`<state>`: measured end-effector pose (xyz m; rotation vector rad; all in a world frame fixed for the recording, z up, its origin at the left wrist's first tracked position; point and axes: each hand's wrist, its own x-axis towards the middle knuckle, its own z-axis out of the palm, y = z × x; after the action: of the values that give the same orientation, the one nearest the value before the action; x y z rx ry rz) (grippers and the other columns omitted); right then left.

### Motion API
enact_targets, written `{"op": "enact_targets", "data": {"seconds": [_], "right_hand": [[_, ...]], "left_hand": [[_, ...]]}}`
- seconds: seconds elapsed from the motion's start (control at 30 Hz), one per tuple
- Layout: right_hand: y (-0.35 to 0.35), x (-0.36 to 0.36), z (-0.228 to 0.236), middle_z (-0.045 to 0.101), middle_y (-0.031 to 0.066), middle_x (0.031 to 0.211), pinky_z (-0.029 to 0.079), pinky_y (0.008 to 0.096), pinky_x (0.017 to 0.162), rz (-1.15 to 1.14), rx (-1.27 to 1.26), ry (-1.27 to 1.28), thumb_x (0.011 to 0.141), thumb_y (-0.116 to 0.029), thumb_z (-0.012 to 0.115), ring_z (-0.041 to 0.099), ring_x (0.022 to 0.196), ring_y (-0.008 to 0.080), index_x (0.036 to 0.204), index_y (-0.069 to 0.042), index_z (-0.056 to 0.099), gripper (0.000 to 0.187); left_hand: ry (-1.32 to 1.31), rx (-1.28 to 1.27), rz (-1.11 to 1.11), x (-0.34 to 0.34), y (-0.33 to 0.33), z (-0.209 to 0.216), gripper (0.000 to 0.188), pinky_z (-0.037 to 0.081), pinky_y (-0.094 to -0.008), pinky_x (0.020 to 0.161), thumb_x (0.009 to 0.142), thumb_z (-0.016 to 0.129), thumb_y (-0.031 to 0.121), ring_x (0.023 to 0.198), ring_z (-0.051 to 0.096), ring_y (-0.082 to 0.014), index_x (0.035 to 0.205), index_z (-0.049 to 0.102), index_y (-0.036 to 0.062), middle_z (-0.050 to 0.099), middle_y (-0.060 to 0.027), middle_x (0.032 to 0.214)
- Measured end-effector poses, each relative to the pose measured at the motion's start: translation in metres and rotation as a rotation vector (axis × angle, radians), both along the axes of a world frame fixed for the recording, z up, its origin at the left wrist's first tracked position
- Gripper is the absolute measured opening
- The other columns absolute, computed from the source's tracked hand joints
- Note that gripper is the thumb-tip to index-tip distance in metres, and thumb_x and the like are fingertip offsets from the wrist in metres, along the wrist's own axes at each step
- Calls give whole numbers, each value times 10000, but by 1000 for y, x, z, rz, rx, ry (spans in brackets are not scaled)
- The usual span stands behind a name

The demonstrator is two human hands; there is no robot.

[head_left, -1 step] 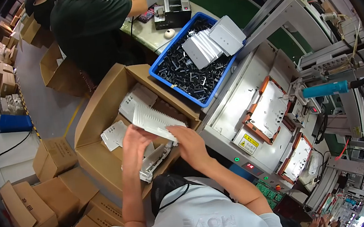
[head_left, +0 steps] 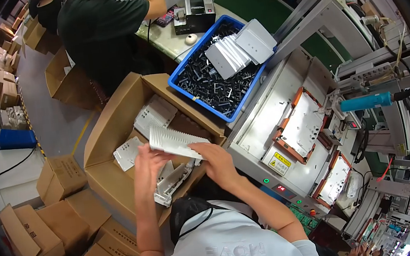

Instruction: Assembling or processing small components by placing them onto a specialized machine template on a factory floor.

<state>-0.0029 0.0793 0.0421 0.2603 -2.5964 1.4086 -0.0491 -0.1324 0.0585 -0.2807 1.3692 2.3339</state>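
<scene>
A pale metal finned heat sink [head_left: 176, 140] is held tilted above an open cardboard box [head_left: 110, 139]. My right hand [head_left: 219, 164] grips its right end, with the fingers over the edge. At its lower left side is my left hand [head_left: 150, 159], slightly blurred, with fingers stretched out and apart; whether it touches the heat sink is unclear. Inside the box, below my hands, lie similar metal parts: a finned plate [head_left: 155, 114], a flat plate with holes [head_left: 128, 153] and a bracket-like piece [head_left: 173, 184].
Beyond the box sits a blue bin [head_left: 228, 112] of small black parts, with white metal plates [head_left: 232, 54] on top. On the right, a machine bench [head_left: 260, 121] carries orange-framed fixtures [head_left: 300, 124]. A person in dark clothing [head_left: 98, 34] works ahead. Cardboard boxes [head_left: 64, 225] stand at left.
My left hand has shifted slightly left, and its fingers have spread at the heat sink's left end. My right hand keeps its grip, moved very slightly.
</scene>
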Motion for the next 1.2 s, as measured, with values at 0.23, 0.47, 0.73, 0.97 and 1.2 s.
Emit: {"op": "enact_targets", "data": {"seconds": [0.23,0.47,0.73,0.97,1.2], "right_hand": [[25,-27,27,649,-10,1129,464,376,905,693,85,131,638,50,637,576,1064,239,1084,-192,670,508],[26,-119,-22,595,138,1122,491,396,848,440,288,267,765,-50,580,586,1006,330,1172,-113,572,413],[81,-186,-131,573,136,878,526,416,616,-443,768,-183,810,-299,681,633,783,315,999,-57,506,353],[69,-186,-164,591,78,876,461,377,682,-463,810,-42,831,-135,551,591,788,253,891,-109,545,66],[58,-174,-100,593,115,837,471,377,753,-518,212,104,792,-141,691,565,807,287,865,-82,657,99]], "left_hand": [[-109,-126,-317,-13,-54,-60,469,510,-335,886,1008,409,377,1033,620,-224,1273,474,-3,614,-135,1152],[-388,338,-204,20,-30,-123,412,514,-358,889,942,582,206,1051,610,-220,1276,468,-6,597,-130,1187],[-362,141,225,10,1,-105,425,477,-373,937,900,640,173,1082,589,-241,1252,482,-7,597,-129,1185],[-276,153,239,9,7,-98,434,489,-384,907,935,591,198,1091,576,-252,1298,451,6,575,-121,1204],[-245,104,230,-1,21,-84,459,482,-383,911,928,603,208,1090,569,-251,1303,446,-3,562,-127,1221]]}}
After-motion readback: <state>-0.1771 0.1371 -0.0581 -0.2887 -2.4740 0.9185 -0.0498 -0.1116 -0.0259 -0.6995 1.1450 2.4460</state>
